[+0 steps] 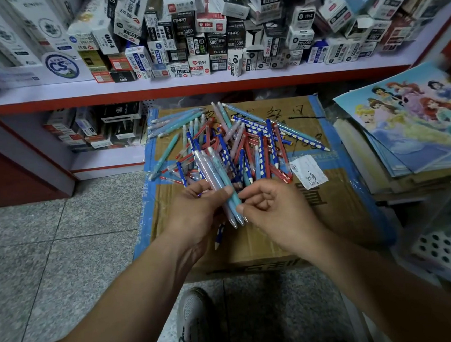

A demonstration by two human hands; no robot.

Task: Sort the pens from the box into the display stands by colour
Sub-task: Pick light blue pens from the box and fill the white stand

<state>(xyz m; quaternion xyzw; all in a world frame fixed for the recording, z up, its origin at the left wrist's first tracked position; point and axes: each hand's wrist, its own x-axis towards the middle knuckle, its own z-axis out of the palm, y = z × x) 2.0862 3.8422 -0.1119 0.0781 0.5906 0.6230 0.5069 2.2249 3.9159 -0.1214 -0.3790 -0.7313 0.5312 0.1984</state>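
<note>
- The shelving [198,78] fills the far wall, crammed with small pen cartons; I see no display stands from here, so I judge the sorting is at the gathering stage, not the placing one.
- The cardboard box [272,237] sits closed on the tiled floor [49,238] and serves as my worktop: its flat taped lid keeps everything within reach of both hands.
- A stack of princess poster sheets [414,118] lies just right of the box, not touching the pens.
- The loose pile of pens [247,147] is spread across the far half of the lid: blue dotted, red, teal and pale lilac ones crossed over each other. A few pale blue ones [174,121] lie near the far left corner, apart from the heap, which looks to me like a colour group begun.
- My left hand [198,210] is palm up over the middle of the lid, fingers curled and thumb pressed across a small bundle of pastel pens [220,182], tips pointing back toward me. Holding them fanned like that lets me read the colours. A blue dotted pen [220,234] pokes out below the palm; whether it is gripped I cannot tell.
- My right hand [273,207] comes in from the right, thumb and forefinger nearly pinched at the teal pen on the bundle's edge. Whether they have closed on it I cannot tell.
</note>
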